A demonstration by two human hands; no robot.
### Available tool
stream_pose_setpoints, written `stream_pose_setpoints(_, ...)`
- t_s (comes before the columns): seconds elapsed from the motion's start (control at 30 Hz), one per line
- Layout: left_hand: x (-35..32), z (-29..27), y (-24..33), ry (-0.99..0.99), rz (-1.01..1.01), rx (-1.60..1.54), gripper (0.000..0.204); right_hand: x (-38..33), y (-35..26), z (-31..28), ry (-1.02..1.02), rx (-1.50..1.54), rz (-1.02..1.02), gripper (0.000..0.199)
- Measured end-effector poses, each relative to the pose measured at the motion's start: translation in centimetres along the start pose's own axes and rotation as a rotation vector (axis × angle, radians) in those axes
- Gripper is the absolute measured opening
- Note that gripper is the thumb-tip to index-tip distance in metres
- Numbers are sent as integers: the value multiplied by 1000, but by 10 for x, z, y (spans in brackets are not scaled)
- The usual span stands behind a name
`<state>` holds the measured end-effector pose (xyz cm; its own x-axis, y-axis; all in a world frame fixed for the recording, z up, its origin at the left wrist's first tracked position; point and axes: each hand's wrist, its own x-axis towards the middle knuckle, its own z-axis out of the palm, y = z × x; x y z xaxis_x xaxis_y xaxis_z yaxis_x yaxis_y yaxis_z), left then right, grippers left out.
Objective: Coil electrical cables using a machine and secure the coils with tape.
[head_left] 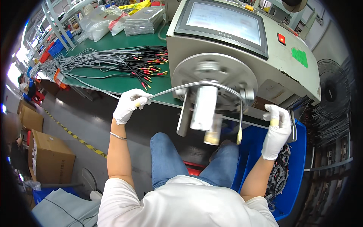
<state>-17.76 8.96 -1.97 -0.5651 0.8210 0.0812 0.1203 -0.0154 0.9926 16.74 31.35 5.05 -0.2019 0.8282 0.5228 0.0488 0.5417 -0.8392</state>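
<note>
My left hand (pixel 130 105), in a white glove, pinches a grey cable (pixel 166 91) left of the winding machine. From there the cable arcs across the machine's round metal winding head (pixel 185 72) and around its posts. The head's posts and disc are blurred by motion. A white cylinder (pixel 204 108) sticks out at its middle. My right hand (pixel 278 126), also gloved, is raised to the right of the head, apart from it. Its fingers are loosely bent with a gap to the thumb, and nothing shows in them.
Several grey cables (pixel 102 62) with red and yellow plug ends lie on the green bench (pixel 109 81). A touchscreen (pixel 223 24) and a red switch (pixel 281 38) sit on the machine. A blue bin (pixel 298 166) with coiled cables stands at right, below a black fan (pixel 331 90). Cardboard boxes (pixel 53 155) stand left.
</note>
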Motion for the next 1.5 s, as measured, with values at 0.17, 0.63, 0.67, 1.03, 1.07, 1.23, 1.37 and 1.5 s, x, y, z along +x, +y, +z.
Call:
stream_pose_setpoints(0.17,-3,-12,-5,39,-1,10,15,2,5,-27,68,-142,-2,18)
stream_pose_setpoints(0.63,-1,-12,0,-97,-48,19,15,-6,13,-55,136,-209,28,21)
stream_pose_setpoints(0.67,-2,-10,0,-95,-41,23,15,-7,14,-59,139,-203,24,21)
stream_pose_setpoints(1.03,-12,-8,1,-137,-99,41,22,-10,18,-73,180,-221,68,22)
stream_pose_setpoints(1.07,-12,-9,2,-138,-100,42,22,-10,17,-73,180,-222,69,22)
stream_pose_setpoints(1.23,-13,-15,11,-162,-8,68,23,-9,19,-72,162,-219,59,22)
stream_pose_setpoints(1.37,-16,-11,20,-198,-26,50,23,-8,20,-72,146,-190,64,22)
stream_pose_setpoints(1.5,-17,2,30,-215,15,9,23,-8,17,-69,126,-180,62,21)
